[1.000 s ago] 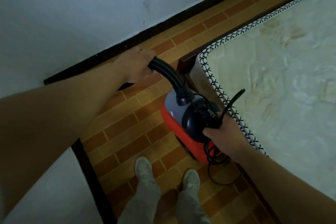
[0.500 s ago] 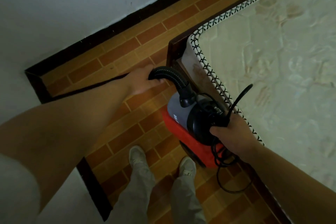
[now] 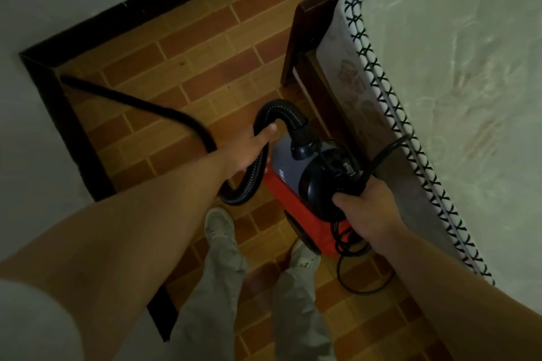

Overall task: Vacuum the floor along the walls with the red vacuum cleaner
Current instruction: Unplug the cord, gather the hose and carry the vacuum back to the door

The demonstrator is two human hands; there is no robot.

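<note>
Red vacuum cleaner (image 3: 296, 199) hangs beside the bed frame (image 3: 296, 47), right hand (image 3: 366, 208) clenched on its handle and cord. Left hand (image 3: 249, 149) grips the hose (image 3: 278, 114); nozzle end (image 3: 66, 79) sits in the baseboard (image 3: 52, 102) corner. Advice: drag the tip flush along the baseboard, keeping slack.

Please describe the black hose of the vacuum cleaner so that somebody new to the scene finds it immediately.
Start at the bed on the right; the red vacuum cleaner sits beside its frame. The ribbed black hose arches from its top through the left hand, then reaches toward the corner. The cord in the right hand is thinner and smooth.
</note>
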